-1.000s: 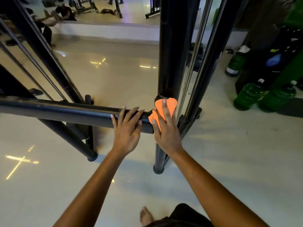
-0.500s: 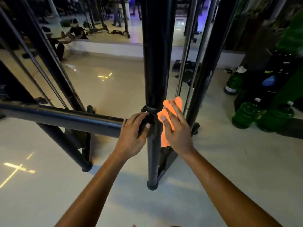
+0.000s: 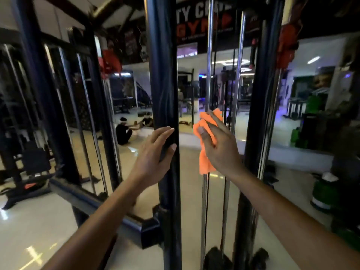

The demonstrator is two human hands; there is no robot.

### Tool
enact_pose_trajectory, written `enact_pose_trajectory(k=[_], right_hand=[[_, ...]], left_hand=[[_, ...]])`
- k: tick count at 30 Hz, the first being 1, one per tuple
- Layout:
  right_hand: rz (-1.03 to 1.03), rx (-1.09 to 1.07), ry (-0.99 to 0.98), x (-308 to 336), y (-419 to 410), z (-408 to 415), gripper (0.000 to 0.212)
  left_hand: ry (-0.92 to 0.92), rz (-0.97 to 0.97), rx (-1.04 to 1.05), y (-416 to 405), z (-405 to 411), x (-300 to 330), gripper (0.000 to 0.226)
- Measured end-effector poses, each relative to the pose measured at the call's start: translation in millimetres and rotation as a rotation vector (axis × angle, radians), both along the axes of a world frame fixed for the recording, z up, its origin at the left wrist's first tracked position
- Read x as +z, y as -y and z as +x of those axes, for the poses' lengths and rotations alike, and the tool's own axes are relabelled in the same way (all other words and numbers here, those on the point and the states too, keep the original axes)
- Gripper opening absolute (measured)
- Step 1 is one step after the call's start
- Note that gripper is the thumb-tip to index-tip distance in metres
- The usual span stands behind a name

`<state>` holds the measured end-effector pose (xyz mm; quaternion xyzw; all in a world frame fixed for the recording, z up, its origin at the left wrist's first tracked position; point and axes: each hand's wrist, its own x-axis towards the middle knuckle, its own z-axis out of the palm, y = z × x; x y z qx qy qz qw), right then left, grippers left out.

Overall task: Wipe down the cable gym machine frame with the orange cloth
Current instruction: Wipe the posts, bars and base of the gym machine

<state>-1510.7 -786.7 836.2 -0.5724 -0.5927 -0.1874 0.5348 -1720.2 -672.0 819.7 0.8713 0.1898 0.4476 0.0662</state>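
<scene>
The cable machine's black upright post [image 3: 163, 75] runs down the middle of the view. My left hand [image 3: 153, 154] grips this post at mid height, fingertips and thumb curled round its right side. Just to the right stands a chrome guide rod [image 3: 209, 75]. My right hand [image 3: 218, 147] holds the orange cloth [image 3: 206, 162] wrapped against that rod, with the thumb on the cloth's front. A loose end of the cloth hangs below the palm.
A second chrome rod [image 3: 240, 75] and a black upright [image 3: 257, 94] stand right of the cloth. The low black crossbar [image 3: 87, 201] joins the post at lower left. Green water jugs [image 3: 323, 191] sit on the floor at right. People sit on the floor [image 3: 124, 131] far behind.
Both hands rose from the low crossbar joint. My left hand left the crossbar and took the upright post. The cloth moved from the joint up onto the chrome rod.
</scene>
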Motion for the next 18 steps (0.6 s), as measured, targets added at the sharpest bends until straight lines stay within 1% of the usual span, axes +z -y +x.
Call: enact_pose_trajectory(k=[4, 9, 11, 14, 18], right_hand=[[0.091, 0.043, 0.064, 105, -8, 16, 0.049], [0.190, 0.049, 0.133, 215, -27, 23, 0.051], [0.234, 0.060, 0.135, 252, -35, 22, 0.051], [0.261, 0.077, 0.153, 297, -46, 16, 0.054], [0.278, 0.072, 0.206, 344, -61, 8, 0.054]], left_hand=[[0.061, 0.131, 0.066, 0, 6, 111, 0.057], [0.165, 0.209, 0.095, -6, 8, 230, 0.052], [0.206, 0.253, 0.102, -11, 8, 270, 0.050], [0.239, 0.244, 0.089, -18, 6, 322, 0.048], [0.267, 0.223, 0.072, -30, 7, 373, 0.044]])
